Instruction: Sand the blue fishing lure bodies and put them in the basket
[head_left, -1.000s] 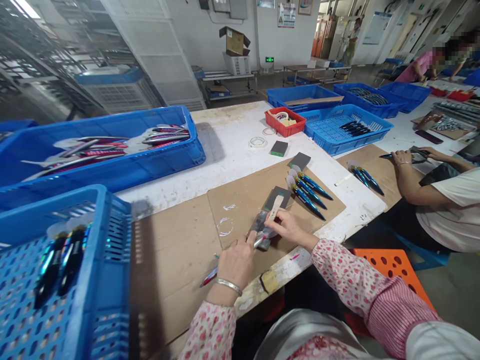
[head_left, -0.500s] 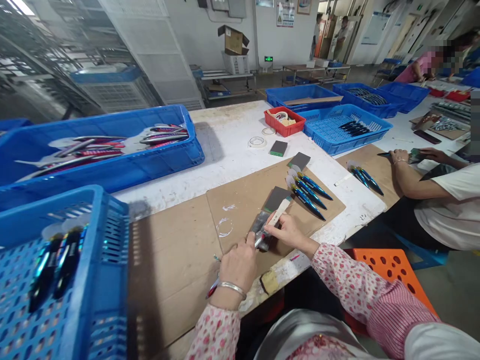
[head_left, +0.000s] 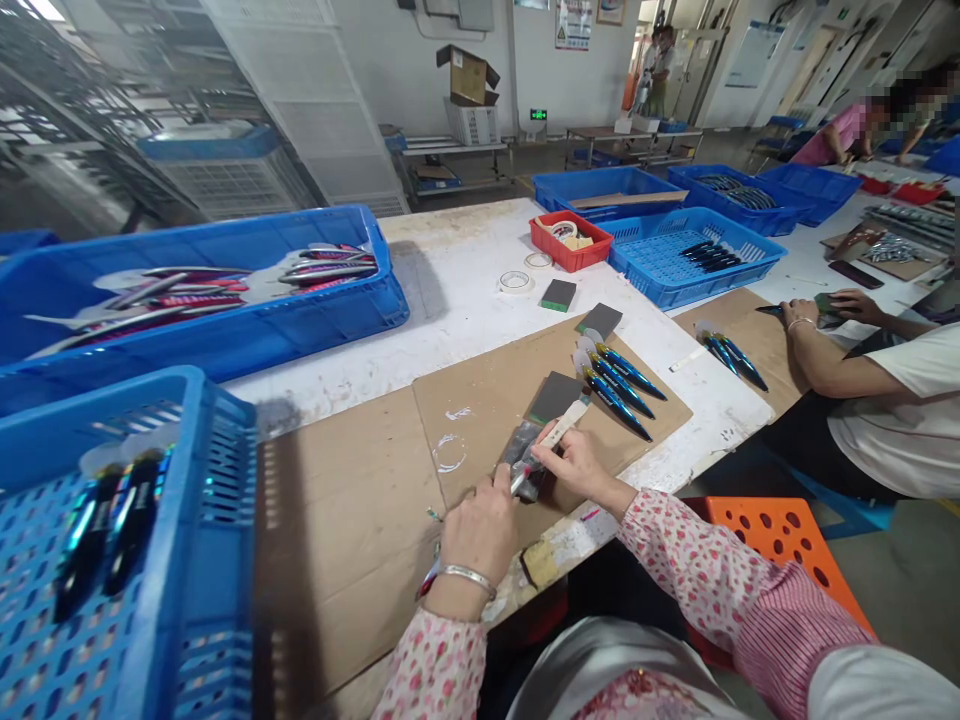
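My left hand [head_left: 476,530] is closed around a slim silver and red lure-shaped piece [head_left: 519,481] and holds it down on a brown cardboard sheet [head_left: 480,410]. My right hand [head_left: 574,462] pinches a pale flat stick [head_left: 564,421] and presses its lower end on the piece's tip. A dark grey sanding pad [head_left: 553,396] lies under and just beyond the stick. Three glossy blue-green pieces [head_left: 619,381] lie side by side to the right on the same sheet.
A blue basket [head_left: 112,560] with dark pieces stands at near left; a blue crate [head_left: 225,300] with red and silver pieces behind it. Tape rolls [head_left: 515,283], a red tray [head_left: 570,240] and more blue crates [head_left: 682,260] lie farther back. A co-worker's arms [head_left: 832,350] work at right.
The stick in my right hand has swung a little to the right and lies flatter. My left hand has slid slightly toward me with the piece. The co-worker's hands have moved a bit.
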